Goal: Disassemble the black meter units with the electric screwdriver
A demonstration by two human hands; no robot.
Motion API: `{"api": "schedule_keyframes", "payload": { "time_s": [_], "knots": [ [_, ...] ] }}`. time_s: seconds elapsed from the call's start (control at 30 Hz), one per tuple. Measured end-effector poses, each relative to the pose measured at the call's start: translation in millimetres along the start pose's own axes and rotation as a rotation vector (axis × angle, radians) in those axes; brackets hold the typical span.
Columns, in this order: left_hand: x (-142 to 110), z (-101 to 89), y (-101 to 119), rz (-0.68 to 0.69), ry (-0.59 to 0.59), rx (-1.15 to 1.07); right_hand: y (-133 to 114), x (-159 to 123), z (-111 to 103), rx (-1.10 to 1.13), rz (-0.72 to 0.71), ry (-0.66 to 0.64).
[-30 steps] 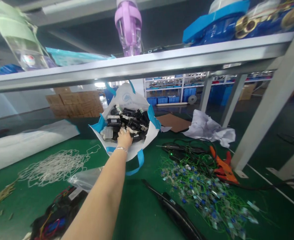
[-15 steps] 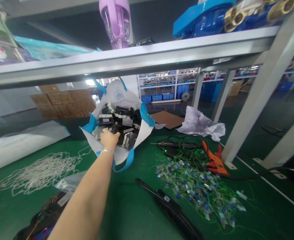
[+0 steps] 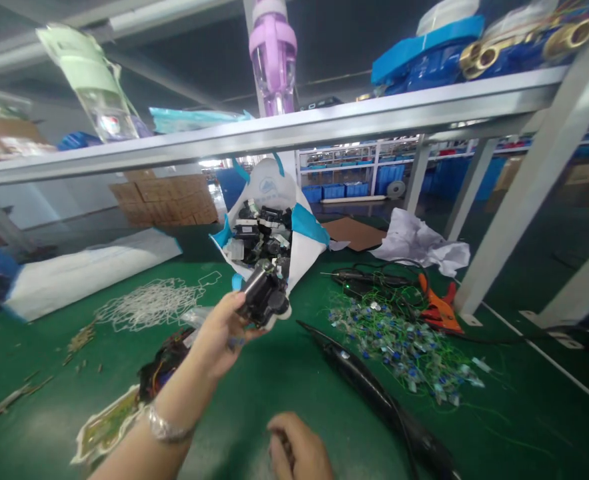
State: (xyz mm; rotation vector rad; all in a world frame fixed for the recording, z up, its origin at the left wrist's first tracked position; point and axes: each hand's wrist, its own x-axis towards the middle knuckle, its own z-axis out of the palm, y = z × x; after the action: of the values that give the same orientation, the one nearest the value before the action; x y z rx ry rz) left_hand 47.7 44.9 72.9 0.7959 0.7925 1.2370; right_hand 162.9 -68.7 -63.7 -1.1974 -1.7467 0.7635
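Observation:
Gripped in my left hand (image 3: 227, 333) is a black plastic device (image 3: 264, 293) with a cylinder along one side and a pale base edge. It is held up in front of a white and blue bag (image 3: 307, 257), which stands open and is filled with similar black and grey devices (image 3: 259, 230). Low in the view, my right hand (image 3: 301, 447) hangs over the green mat with fingers loosely curled. Its thumb is apart from the fingers, and nothing shows between them. A black tapered tool or bundle (image 3: 369, 387) lies to the right of that hand.
Tangled green wires with small blue parts (image 3: 399, 340) lie right, by an orange clamp (image 3: 439, 303) and crumpled paper (image 3: 407, 243). White cord (image 3: 149, 303) and a circuit board piece (image 3: 107, 423) lie left. A metal shelf (image 3: 324, 123) with bottles crosses above.
My left hand has come out of the bag toward me, bringing a black device with it. My right hand has entered at the bottom. The view has shifted left.

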Motion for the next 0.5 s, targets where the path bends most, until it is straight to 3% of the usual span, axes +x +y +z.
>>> {"api": "schedule_keyframes", "payload": {
  "time_s": [0.13, 0.33, 0.5],
  "knots": [
    [-45, -12.7, -48, -0.193, -0.053, -0.203, -4, 1, -5, 0.154, 0.019, 0.262],
    [-57, -16.6, -104, -0.330, -0.071, -0.423, -10, 1, -9, 0.099, 0.080, 0.197],
    [-54, -21.0, -120, -0.373, -0.090, -0.434, -7, 8, -8, -0.029, 0.156, 0.144]
  ]
}}
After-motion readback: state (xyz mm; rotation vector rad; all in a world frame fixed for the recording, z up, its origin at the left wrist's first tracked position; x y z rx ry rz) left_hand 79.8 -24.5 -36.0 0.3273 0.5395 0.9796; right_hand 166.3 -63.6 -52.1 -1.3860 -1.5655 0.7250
